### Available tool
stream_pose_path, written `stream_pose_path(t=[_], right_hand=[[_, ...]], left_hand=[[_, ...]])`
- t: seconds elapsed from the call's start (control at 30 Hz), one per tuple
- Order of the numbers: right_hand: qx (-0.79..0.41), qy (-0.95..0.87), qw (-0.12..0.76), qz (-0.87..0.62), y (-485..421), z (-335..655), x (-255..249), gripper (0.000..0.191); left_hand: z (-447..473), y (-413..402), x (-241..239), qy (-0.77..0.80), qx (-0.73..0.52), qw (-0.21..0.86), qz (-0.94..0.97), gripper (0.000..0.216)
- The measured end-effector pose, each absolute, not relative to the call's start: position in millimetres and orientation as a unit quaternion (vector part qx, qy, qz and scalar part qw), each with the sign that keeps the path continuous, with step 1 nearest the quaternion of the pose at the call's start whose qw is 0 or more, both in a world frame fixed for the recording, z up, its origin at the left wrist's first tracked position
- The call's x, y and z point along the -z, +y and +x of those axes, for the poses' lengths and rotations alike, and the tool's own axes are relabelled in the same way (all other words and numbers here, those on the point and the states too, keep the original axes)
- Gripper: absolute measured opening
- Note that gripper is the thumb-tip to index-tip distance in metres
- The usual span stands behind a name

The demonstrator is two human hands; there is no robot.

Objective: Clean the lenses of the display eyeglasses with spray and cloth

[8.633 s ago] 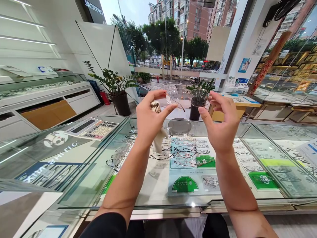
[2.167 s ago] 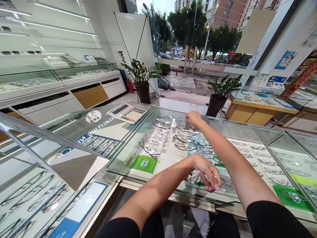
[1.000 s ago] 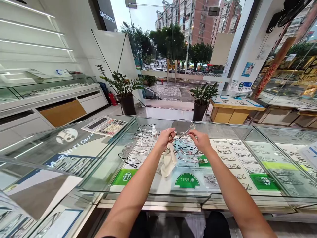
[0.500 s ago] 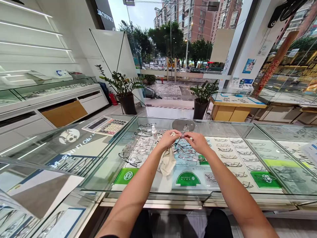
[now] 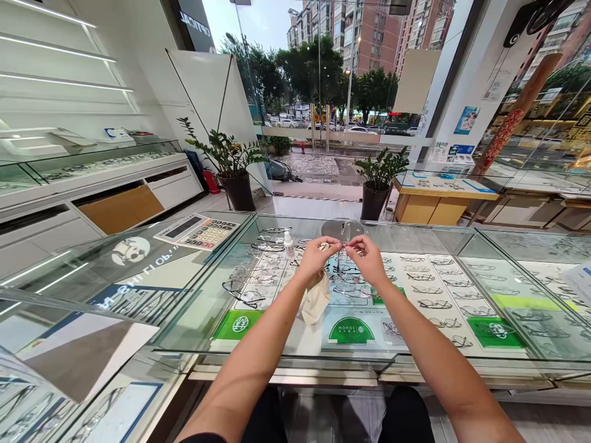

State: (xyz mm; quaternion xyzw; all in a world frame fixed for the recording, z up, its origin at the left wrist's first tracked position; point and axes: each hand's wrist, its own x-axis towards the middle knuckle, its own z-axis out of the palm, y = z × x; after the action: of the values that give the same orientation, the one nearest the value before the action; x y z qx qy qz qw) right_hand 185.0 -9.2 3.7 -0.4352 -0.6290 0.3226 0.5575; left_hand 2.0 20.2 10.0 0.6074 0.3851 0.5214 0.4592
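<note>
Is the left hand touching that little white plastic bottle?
Apart: the head view shows a clear gap between the bare left hand and the little white plastic bottle, which stands upright to its left.

Beyond a calculator stand two potted plants and, probably, a fire extinguisher.

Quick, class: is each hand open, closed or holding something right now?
Left hand: closed, holding a hanging beige cloth and touching thin-framed clear glasses.
Right hand: closed, pinching those glasses.
</note>
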Motion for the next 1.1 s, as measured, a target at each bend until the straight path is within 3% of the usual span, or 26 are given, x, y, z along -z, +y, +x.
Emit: stream_pose_path(t=[0.17,0.47,0.83,1.1], right_hand=[[-0.48,-0.527,0.557,-0.427,2.4,184.7,2.0,0.036],[-0.603,-0.446,0.55,-0.367,1.2,194.2,-7.9,0.028],[-0.688,-0.443,0.473,-0.327,5.9,215.7,-8.5,0.025],[-0.704,-0.439,0.485,-0.277,3.9,218.9,-9.8,0.026]], left_hand=[[3.1,19.6,-8.4,0.366,-0.534,0.453,0.612,0.03],[2.5,19.8,-10.7,0.336,-0.513,0.56,0.557,0.042],[-18.6,30.8,-19.1,0.176,-0.503,0.764,0.363,0.037],[-18.0,34.1,-21.3,0.174,-0.502,0.805,0.265,0.02]])
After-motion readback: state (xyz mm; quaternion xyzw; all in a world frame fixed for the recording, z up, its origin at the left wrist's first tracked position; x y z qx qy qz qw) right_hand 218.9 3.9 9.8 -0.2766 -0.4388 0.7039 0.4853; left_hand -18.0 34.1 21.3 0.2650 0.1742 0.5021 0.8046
